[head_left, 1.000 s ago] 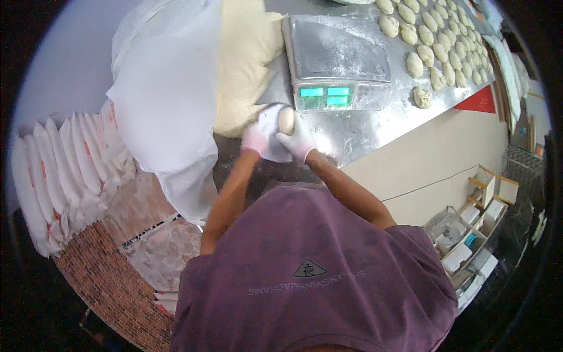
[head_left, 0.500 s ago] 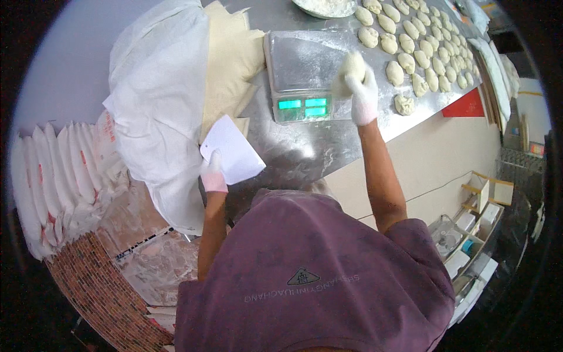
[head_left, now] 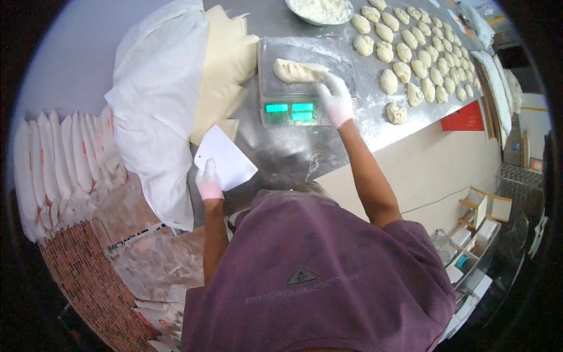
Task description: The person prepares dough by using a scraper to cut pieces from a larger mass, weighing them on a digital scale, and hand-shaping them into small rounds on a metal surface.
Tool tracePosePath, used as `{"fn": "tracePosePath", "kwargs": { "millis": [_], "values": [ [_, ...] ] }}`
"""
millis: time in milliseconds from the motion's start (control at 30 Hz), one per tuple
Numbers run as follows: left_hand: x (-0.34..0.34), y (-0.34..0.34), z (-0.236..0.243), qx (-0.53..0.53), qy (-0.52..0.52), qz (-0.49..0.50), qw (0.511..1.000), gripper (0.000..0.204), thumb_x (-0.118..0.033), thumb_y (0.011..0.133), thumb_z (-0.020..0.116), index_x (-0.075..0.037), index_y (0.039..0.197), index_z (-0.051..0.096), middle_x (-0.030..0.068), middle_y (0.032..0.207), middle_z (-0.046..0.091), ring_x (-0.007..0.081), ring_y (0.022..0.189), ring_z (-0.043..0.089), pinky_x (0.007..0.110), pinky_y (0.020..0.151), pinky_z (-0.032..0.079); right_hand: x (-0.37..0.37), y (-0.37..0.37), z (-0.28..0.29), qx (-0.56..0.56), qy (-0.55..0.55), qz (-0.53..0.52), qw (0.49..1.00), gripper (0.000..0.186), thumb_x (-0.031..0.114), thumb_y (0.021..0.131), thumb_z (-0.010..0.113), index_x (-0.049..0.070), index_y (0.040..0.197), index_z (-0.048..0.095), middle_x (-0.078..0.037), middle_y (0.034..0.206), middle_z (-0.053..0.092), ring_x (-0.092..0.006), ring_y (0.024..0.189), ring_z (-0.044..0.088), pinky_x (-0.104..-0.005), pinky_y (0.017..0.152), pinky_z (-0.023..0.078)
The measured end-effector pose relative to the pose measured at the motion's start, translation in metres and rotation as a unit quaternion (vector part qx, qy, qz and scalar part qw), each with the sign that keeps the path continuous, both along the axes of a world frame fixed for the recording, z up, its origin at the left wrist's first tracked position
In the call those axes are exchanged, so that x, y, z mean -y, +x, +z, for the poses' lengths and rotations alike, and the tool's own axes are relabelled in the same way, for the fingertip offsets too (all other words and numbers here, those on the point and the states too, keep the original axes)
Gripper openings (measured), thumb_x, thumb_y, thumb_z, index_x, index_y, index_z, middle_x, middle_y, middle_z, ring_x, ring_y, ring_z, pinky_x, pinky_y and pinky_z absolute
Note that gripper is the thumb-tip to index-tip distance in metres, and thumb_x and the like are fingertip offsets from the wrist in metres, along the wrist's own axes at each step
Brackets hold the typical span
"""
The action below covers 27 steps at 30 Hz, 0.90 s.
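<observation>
In the head view my left hand [head_left: 209, 180], in a white glove with a pink cuff, grips a flat white dough scraper [head_left: 227, 158] by its edge near a small hole. A long piece of dough [head_left: 296, 71] lies across the steel pan of a digital scale [head_left: 271, 89] with lit green displays. My gloved right hand [head_left: 336, 101] has its thumb and fingers around the right end of that dough. Beside the left hand, a cream mass of dough [head_left: 220, 76] with ragged cut edges lies partly under a white cloth [head_left: 158, 76].
Several rows of dough pieces [head_left: 402, 71] cover the steel table [head_left: 281, 155] to the right of the scale. A bowl of flour [head_left: 321, 10] stands behind it. White sacks [head_left: 58, 158] are stacked at the far left. A red box [head_left: 463, 119] sits beyond the table's right edge.
My right hand has moved left, and the dough now lies stretched on the scale pan instead of being held beside it. The left hand still has the scraper, slightly lower in view.
</observation>
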<state>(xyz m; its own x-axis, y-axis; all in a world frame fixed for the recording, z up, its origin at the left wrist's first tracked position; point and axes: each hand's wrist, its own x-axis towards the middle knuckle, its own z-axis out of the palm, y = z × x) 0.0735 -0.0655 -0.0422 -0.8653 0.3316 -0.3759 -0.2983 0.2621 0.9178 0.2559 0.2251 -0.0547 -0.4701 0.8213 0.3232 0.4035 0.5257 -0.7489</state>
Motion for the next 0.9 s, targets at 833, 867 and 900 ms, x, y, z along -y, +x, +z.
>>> {"fn": "tracePosePath", "kwargs": {
  "millis": [833, 867, 900],
  "values": [
    [-0.034, -0.058, 0.016, -0.377, -0.224, -0.443, 0.782, 0.035, -0.027, 0.084, 0.050, 0.001, 0.102, 0.060, 0.0244, 0.101, 0.059, 0.0394, 0.095, 0.055, 0.041, 0.082, 0.043, 0.089, 0.057, -0.053, -0.106, -0.301, -0.071, 0.945, 0.034, 0.013, 0.085, 0.055, -0.003, 0.115, 0.054, -0.015, 0.116, 0.057, -0.0221, 0.111, 0.051, -0.0301, 0.097, 0.036],
    [-0.034, -0.063, 0.015, -0.346, -0.211, -0.426, 0.809, 0.035, -0.028, 0.084, 0.050, 0.001, 0.102, 0.060, 0.0244, 0.101, 0.059, 0.0398, 0.095, 0.055, 0.042, 0.082, 0.043, 0.095, 0.053, -0.050, -0.119, -0.305, -0.053, 0.943, 0.034, 0.014, 0.085, 0.054, -0.003, 0.114, 0.055, -0.015, 0.115, 0.057, -0.0221, 0.110, 0.051, -0.0299, 0.097, 0.036],
    [-0.033, -0.067, 0.014, -0.315, -0.197, -0.405, 0.835, 0.035, -0.028, 0.085, 0.049, 0.000, 0.102, 0.060, 0.0244, 0.101, 0.059, 0.0401, 0.095, 0.055, 0.043, 0.082, 0.043, 0.103, 0.048, -0.048, -0.127, -0.310, -0.041, 0.941, 0.034, 0.014, 0.085, 0.054, -0.003, 0.114, 0.055, -0.015, 0.115, 0.058, -0.0220, 0.110, 0.051, -0.0298, 0.096, 0.037]
  ]
}}
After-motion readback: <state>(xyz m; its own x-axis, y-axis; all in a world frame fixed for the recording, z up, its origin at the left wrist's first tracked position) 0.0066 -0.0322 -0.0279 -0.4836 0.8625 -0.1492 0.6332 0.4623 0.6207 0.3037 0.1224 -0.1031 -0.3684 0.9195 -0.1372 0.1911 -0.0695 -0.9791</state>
